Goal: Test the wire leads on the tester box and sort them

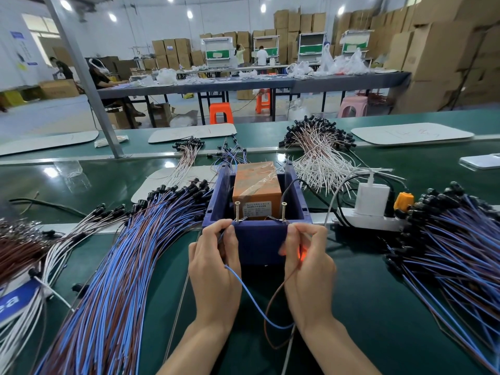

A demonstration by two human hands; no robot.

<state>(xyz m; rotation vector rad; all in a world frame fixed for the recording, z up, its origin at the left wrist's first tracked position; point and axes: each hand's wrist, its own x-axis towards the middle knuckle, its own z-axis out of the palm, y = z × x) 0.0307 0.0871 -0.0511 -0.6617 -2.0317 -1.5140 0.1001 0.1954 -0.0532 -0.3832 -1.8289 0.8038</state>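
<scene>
The blue tester box [259, 239], frame centre, holds an orange unit [257, 185] whose label [257, 209] is unreadable. At its near rim the left hand [216, 269] and right hand [308, 266], apart, each pinch one end of a blue-and-brown wire lead [251, 301]. A lower-left tag [10, 301] shows "ea".

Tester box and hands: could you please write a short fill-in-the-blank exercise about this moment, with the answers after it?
1. The left hand pinches a thin wire of ____ colour.
2. The right hand pinches a second wire, which is ____.
3. Two upright ____ stand on the front rim of the tester box.
Answers: blue; brown; screws.
</scene>
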